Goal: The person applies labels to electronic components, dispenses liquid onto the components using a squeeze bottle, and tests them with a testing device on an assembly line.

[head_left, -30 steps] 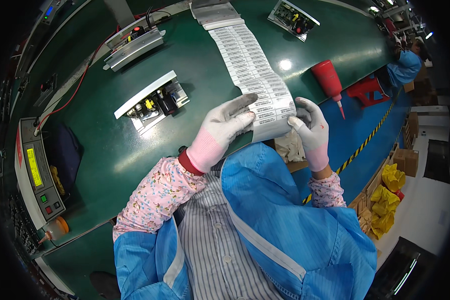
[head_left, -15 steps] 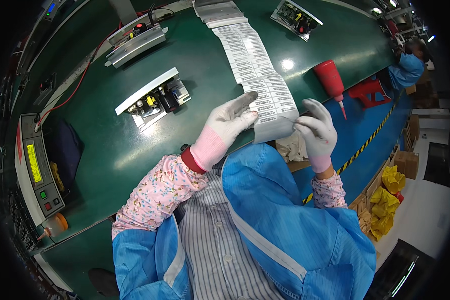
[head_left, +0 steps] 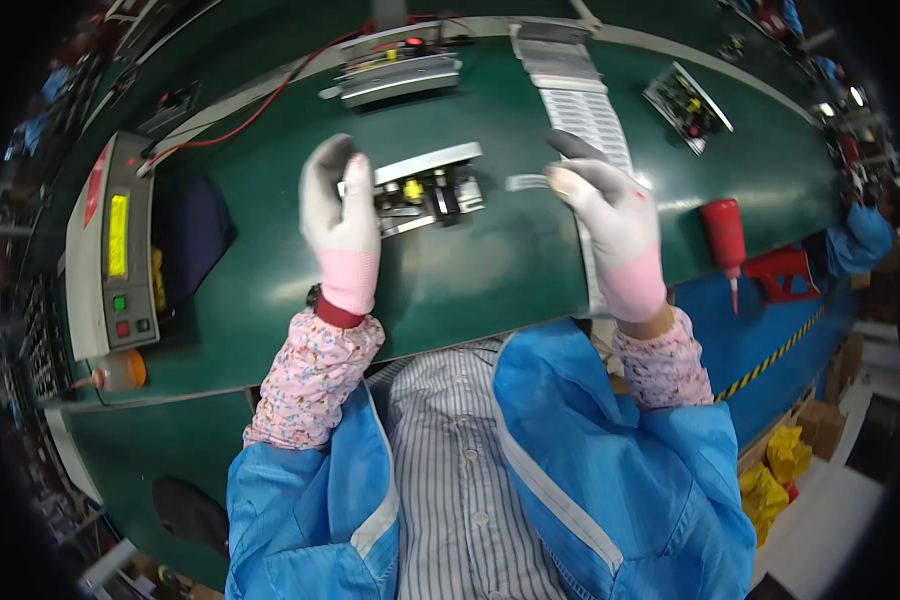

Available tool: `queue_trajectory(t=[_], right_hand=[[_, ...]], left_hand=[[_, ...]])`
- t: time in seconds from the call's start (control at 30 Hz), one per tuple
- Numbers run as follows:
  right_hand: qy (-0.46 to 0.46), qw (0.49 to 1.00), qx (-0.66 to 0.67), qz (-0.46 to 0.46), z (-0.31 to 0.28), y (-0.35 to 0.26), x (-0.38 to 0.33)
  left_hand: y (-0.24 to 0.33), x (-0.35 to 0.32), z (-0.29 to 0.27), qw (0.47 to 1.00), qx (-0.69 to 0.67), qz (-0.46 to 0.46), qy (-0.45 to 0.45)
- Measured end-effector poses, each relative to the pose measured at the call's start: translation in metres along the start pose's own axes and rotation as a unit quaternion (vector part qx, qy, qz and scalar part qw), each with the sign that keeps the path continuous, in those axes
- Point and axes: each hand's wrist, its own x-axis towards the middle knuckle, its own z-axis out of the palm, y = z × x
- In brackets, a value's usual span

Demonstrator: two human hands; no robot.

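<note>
A circuit board unit in a metal bracket [head_left: 432, 185] lies on the green table, with a yellow part and black parts on it. My left hand [head_left: 340, 210], in a white and pink glove, has its thumb and fingers around the bracket's left end. Between thumb and fingertips of my gloved right hand [head_left: 610, 215] is a small white label [head_left: 527, 182], held out toward the unit. Beneath and behind that hand runs a long strip of printed labels [head_left: 585, 115], which the hand partly hides.
A red squeeze bottle [head_left: 723, 232] lies at the table's right edge. Two more board units stand farther back, one on the left [head_left: 400, 75] and one on the right [head_left: 687, 108]. At the left is a meter with a lit yellow-green display [head_left: 118, 235]; an orange-topped bottle [head_left: 122, 370] is nearby.
Both hands have left the label strip's near end. The left has moved to the board unit; the right has moved up with a label in its fingers. The view has turned left.
</note>
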Motion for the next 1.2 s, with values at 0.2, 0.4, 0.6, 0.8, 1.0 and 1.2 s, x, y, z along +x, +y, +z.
queue_trajectory(t=[0.2,0.4,0.6,0.8,1.0,1.2], right_hand=[[-0.129,0.992,-0.011,-0.006,0.071,0.011,0.046],[-0.166,0.98,0.072,0.08,0.082,0.012,0.056],[-0.151,0.987,0.036,0.042,0.084,0.005,0.058],[-0.147,0.988,0.005,0.036,0.085,0.006,0.058],[-0.147,0.976,-0.158,-0.016,0.079,-0.005,0.055],[-0.027,0.95,-0.214,-0.225,0.073,0.004,0.043]], left_hand=[[0.0,-0.008,-0.004,0.995,-0.058,-0.073,-0.04],[0.0,-0.007,-0.007,0.99,-0.091,-0.098,-0.053],[0.001,-0.006,-0.009,0.983,-0.102,-0.135,-0.067],[0.0,-0.008,-0.008,0.986,-0.085,-0.117,-0.079],[0.0,-0.008,-0.008,0.984,-0.097,-0.128,-0.081],[0.002,-0.009,-0.007,0.979,-0.12,-0.151,-0.064]])
